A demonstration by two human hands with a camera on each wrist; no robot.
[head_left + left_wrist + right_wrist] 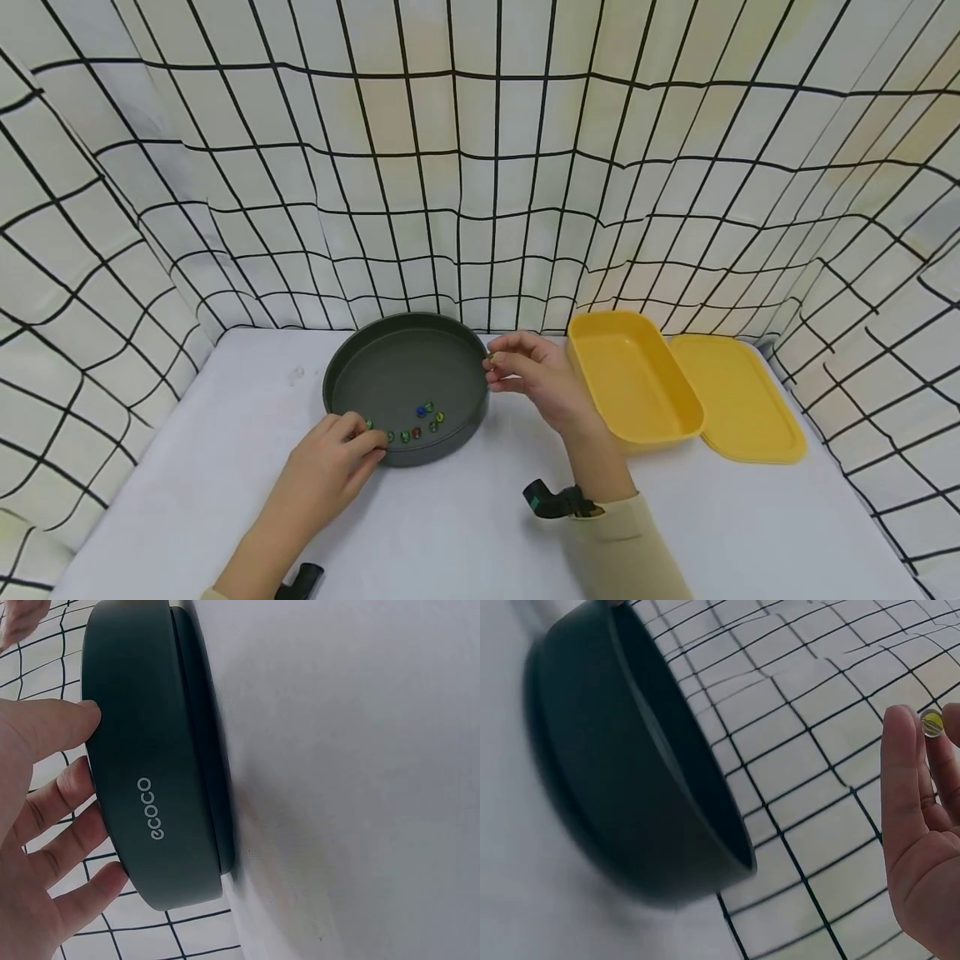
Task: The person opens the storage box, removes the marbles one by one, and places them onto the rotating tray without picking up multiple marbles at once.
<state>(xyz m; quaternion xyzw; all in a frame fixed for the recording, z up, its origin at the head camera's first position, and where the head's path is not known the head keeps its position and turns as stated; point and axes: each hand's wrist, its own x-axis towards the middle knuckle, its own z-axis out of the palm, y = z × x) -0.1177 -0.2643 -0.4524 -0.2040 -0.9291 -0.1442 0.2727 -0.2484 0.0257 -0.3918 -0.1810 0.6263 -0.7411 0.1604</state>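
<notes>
A dark green round tray [408, 358], lettered "ecoco" on its outer wall in the left wrist view, stands on the white table. Several small glass marbles [417, 433] lie inside, along its near side. My left hand [327, 467] holds the near-left rim, thumb on the outer wall [142, 712] and fingers reaching behind the edge. Beside the tray's right rim, my right hand [543, 379] is raised. It pinches a clear marble with a yellow swirl [931, 723] between thumb and fingertips.
To the right of my right hand stands a yellow rectangular container [633, 383]. Its flat yellow lid [750, 404] lies beside it on the white tabletop [450, 533]. A white cloth with a black grid [480, 183] rises behind and at both sides.
</notes>
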